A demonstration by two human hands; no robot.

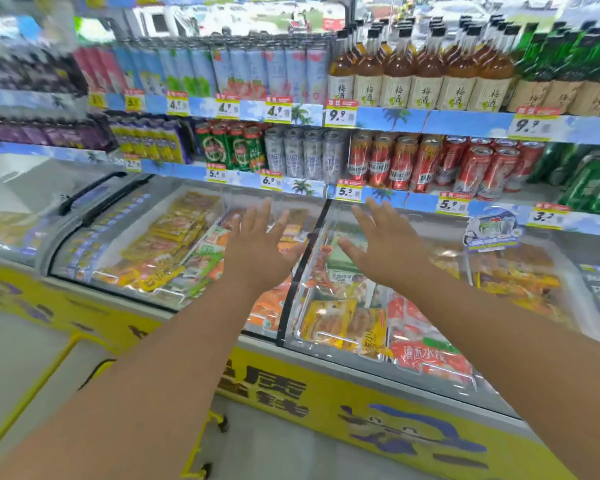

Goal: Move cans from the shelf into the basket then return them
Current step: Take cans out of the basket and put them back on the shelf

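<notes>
left hand (257, 245): arm outstretched, fingers spread, empty | right hand (383, 244): arm outstretched, fingers spread, empty

Bright, even store light with few shadows. Glare streaks the freezer glass (174, 216). Motion blur smears the upper left of the frame; wide-angle distortion bends the shelves (465, 124) at the edges.

glass-topped freezer (326, 372) of packaged food below amber bottles (426, 77), price tags (342, 114)

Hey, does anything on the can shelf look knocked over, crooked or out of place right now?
Mostly tidy. The red cans at the right of the can shelf lean and sit unevenly, unlike the straight rows beside them. Both hands, left and right, hover open, touching nothing.
</notes>
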